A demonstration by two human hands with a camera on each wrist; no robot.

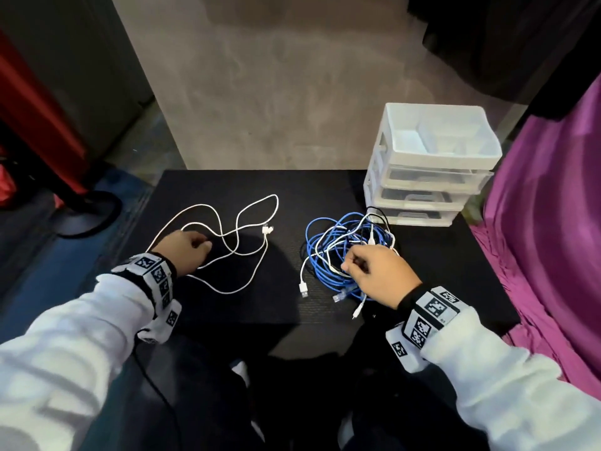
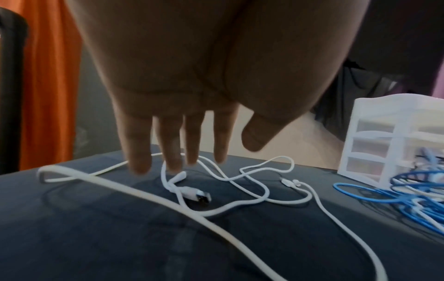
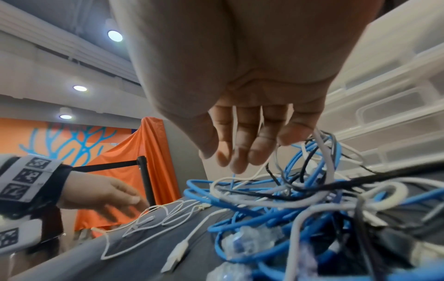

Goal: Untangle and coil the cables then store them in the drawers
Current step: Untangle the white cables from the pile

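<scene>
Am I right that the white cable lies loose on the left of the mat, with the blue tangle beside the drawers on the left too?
Not quite: the blue tangle and drawers are on the right, per the head view. The white cable does lie loose on the left.

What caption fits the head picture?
Two hands sorting a white cable and tangled cables beside drawers.

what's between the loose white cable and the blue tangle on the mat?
Head view: mostly bare black mat between the white cable and the blue tangle. Only a white USB plug trails out from the tangle's side.
</scene>
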